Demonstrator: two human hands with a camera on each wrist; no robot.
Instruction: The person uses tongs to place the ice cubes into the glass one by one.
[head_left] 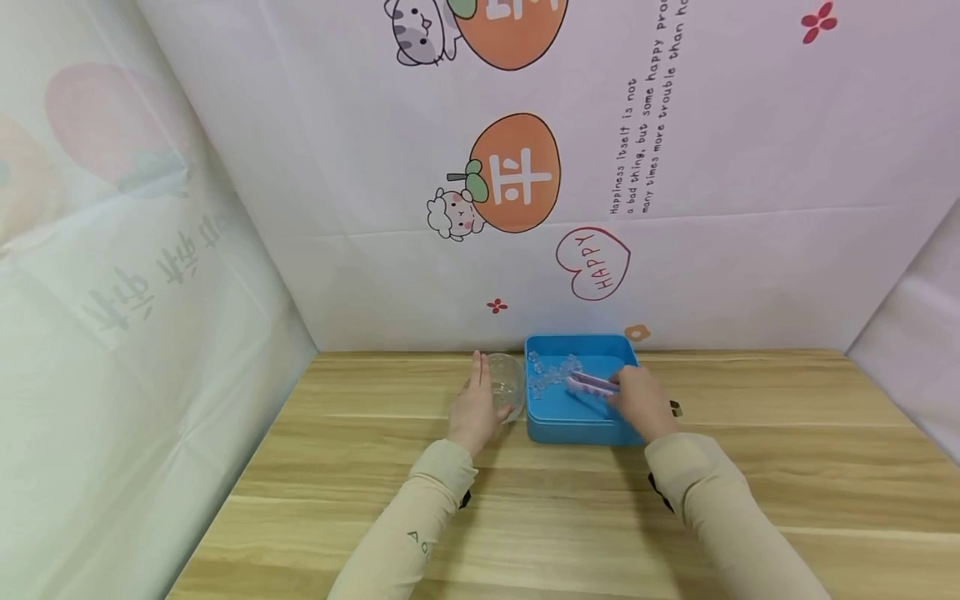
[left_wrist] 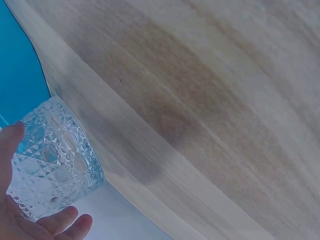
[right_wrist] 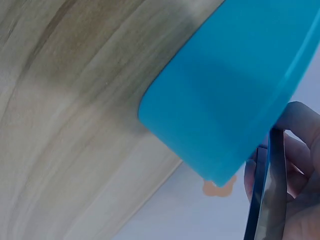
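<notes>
My left hand [head_left: 474, 410] holds a clear glass cup [head_left: 510, 385] from its left and near sides, thumb and fingers spread around it. In the left wrist view the glass shows a cut diamond pattern. My right hand [head_left: 643, 402] grips pale purple tongs [head_left: 594, 384] over a blue box [head_left: 577, 432]. Several small clear pieces [head_left: 551, 377] lie in the left part of the box. The tongs' tips are down beside these pieces; whether they pinch one is too small to tell. In the right wrist view, the handle end of the tongs [right_wrist: 270, 185] sticks out from the hand.
The cup stands directly left of the box on a wood-grain table [head_left: 540, 517]. Just behind both rises a white printed cloth [head_left: 390, 275], with another cloth wall at the left. A small dark clip-like part [head_left: 676, 408] shows beside the right hand.
</notes>
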